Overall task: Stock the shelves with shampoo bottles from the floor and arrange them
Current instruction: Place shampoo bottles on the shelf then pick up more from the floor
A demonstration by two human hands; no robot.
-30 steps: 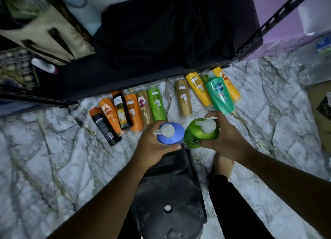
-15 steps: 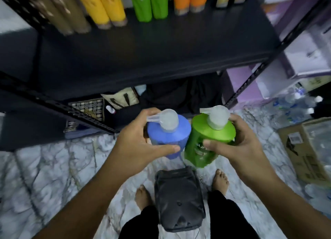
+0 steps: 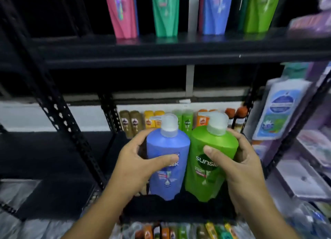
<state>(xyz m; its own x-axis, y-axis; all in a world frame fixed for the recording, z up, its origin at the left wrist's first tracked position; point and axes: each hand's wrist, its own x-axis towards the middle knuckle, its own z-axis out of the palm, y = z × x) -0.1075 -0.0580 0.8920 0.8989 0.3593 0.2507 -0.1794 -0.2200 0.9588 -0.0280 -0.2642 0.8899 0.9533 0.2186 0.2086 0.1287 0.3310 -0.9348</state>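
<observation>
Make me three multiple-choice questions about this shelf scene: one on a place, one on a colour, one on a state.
1. The pink bottle stands: A) on the floor B) on the upper shelf C) in a hand.
2. The left hand holds a pump bottle coloured: A) blue B) orange C) yellow.
3. The right hand is: A) idle B) pressing a pump C) gripping the green pump bottle.
Answers: B, it stands beside the teal bottle; A, its thumb lies across the blue pump bottle; C, it wraps that bottle.
</observation>
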